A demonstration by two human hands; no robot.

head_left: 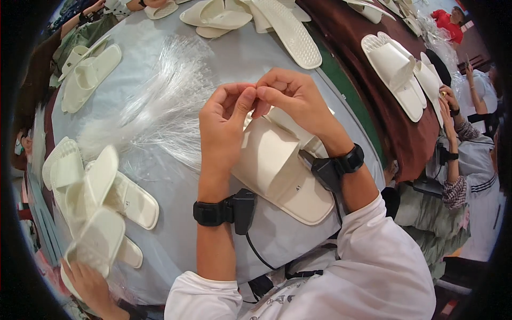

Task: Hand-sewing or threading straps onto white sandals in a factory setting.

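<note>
White sleeves (381, 248) lie nearest. Left of the grip: clear plastic strands (152, 109). Left hand (223, 120): thumb and finger together. Beneath the grip: cream slide slipper (277, 170). Right hand (300, 101): fingertips together, meeting the left's; whether a strand is clamped between cannot be told. Caution: a loosened pinch could drop any strand; lowered hands could shift the slipper.

A grey-covered table (176, 194) carries a jumble of cream slippers (98, 240) at near left, a slipper pair (92, 80) at far left and loose slippers (218, 13) along the far edge; rightward, a green strip (349, 93) borders brown cloth (346, 42) bearing white slippers (400, 69), with crumpled clear plastic (429, 33) beyond
</note>
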